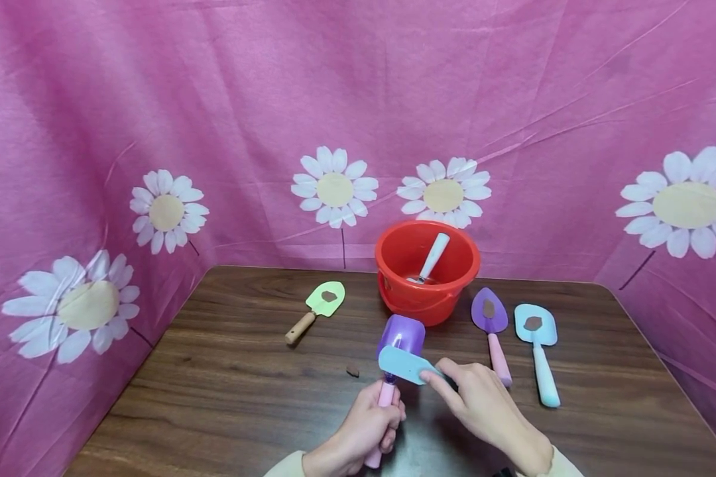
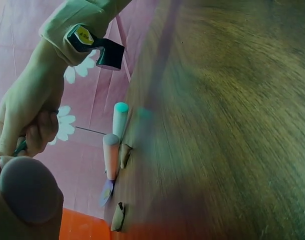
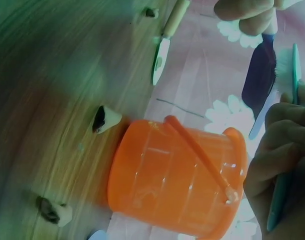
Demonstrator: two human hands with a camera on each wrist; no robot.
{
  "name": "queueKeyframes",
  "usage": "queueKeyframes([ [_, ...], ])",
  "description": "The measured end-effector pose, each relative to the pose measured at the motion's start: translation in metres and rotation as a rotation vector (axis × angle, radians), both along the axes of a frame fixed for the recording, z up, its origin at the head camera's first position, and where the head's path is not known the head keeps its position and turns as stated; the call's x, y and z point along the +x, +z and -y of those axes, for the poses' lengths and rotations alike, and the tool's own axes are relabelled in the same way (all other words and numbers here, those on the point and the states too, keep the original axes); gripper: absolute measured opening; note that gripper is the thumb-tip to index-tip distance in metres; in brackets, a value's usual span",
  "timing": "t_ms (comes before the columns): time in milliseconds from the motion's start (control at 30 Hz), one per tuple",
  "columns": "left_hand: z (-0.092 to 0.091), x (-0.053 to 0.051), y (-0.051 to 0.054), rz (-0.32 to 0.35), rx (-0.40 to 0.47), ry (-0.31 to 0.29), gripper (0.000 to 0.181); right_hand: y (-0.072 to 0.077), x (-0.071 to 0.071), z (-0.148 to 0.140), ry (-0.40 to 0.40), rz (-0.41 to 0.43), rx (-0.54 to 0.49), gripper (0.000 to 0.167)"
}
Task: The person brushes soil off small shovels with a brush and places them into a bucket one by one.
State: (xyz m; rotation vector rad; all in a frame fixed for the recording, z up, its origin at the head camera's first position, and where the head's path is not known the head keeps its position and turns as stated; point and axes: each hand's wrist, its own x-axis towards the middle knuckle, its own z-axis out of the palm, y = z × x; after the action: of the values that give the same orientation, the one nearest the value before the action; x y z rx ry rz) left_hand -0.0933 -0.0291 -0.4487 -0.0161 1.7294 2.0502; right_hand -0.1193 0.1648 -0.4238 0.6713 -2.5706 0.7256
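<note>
My left hand point(image 1: 370, 421) grips the pink handle point(image 1: 386, 395) of a small shovel with a purple blade point(image 1: 407, 331), held up over the table. A light blue brush point(image 1: 402, 364) is in my right hand point(image 1: 483, 404), pinched between thumb and fingers. In the head view the brush lies across the lower part of the purple blade. The right wrist view shows its pale bristles point(image 3: 283, 70) facing the dark-looking blade point(image 3: 260, 75), very close or touching. From the left wrist, the handle's rounded end point(image 2: 30, 190) fills the near corner.
Behind the hands stands a red bucket point(image 1: 417, 301) with a white-handled tool point(image 1: 434, 257) in it. A green shovel point(image 1: 325, 299) lies left; a purple one point(image 1: 488, 311) and a light blue one point(image 1: 536, 324) lie right, each with a brown patch. Small brown bits point(image 1: 353, 371) point(image 3: 106, 119) dot the wooden table.
</note>
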Motion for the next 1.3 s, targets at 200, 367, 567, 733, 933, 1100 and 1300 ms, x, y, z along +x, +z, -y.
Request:
queueKeyframes([
  [200, 0.003, 0.002, 0.003, 0.017, 0.010, -0.021, 0.027, -0.010, -0.011, -0.007, -0.110, 0.028, -0.130, 0.017],
  [367, 0.003, 0.004, 0.006, 0.033, 0.021, -0.065, 0.026, -0.013, -0.017, -0.009, -0.225, 0.100, -0.215, 0.022],
  [567, 0.003, 0.003, 0.003, -0.003, -0.009, -0.067, 0.027, -0.003, -0.017, -0.005, -0.299, 0.128, -0.183, 0.028],
  [733, 0.002, 0.000, 0.000, -0.069, -0.068, -0.044, 0.022, 0.009, -0.005, 0.006, -0.241, 0.083, -0.037, 0.022],
  [933, 0.002, -0.001, -0.002, -0.093, -0.090, -0.046, 0.019, 0.021, 0.006, 0.018, -0.173, 0.050, 0.109, 0.031],
  [1100, 0.004, 0.000, -0.002, -0.119, -0.095, -0.051, 0.018, 0.020, -0.001, 0.010, -0.172, 0.097, 0.068, 0.028],
  [1300, 0.005, 0.003, -0.002, -0.134, -0.097, -0.059, 0.019, 0.017, -0.015, -0.006, -0.300, 0.154, 0.005, 0.028],
])
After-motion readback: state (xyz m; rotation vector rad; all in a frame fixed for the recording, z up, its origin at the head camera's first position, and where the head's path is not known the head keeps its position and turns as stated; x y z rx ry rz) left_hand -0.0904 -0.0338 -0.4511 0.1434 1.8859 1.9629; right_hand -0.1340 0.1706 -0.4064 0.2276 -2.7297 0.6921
